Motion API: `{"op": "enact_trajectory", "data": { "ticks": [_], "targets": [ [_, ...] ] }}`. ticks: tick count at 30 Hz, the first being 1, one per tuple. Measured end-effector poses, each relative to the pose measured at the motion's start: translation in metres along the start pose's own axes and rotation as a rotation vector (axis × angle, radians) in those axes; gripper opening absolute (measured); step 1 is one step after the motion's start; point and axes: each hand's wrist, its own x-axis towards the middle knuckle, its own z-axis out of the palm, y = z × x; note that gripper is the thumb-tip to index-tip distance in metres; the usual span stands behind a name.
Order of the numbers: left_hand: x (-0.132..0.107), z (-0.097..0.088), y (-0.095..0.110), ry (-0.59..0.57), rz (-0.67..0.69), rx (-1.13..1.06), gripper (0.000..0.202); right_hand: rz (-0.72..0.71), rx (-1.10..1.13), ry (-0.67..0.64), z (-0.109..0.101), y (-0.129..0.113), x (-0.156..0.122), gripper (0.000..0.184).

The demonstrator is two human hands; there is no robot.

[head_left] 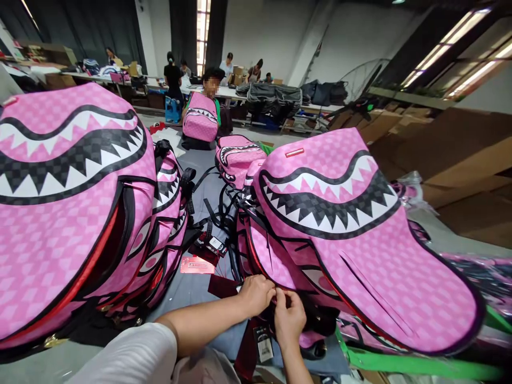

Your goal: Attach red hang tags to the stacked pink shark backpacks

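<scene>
My left hand and my right hand meet at the near edge of a pink checkered backpack with a shark-mouth print. Both hands are closed in a pinch on something small and dark at the backpack's lower edge; I cannot make out what it is. A white hang tag on a dark red strap dangles just below my right hand. A red card lies on the grey table to the left of my hands.
A stack of identical pink backpacks fills the left. More pink backpacks lie further back, and a seated person holds another one. Green strips lie at the right. Cardboard sheets lean at right. Several people work at far tables.
</scene>
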Motion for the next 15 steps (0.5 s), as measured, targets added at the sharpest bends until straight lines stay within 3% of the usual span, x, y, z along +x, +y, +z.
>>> {"op": "enact_trajectory", "data": {
  "ticks": [6,11,15],
  "targets": [
    [-0.007,-0.003,-0.009,-0.015,0.090,-0.082,0.024,-0.101,-0.045,0.072,0.003,-0.004,-0.004,0.054],
    [-0.006,-0.002,-0.005,0.005,-0.007,-0.063,0.022,-0.068,0.007,0.003,-0.001,-0.008,-0.003,0.053],
    [-0.006,0.000,0.001,0.013,-0.037,-0.062,0.022,-0.050,0.010,0.035,-0.004,-0.013,-0.005,0.052]
  ]
}}
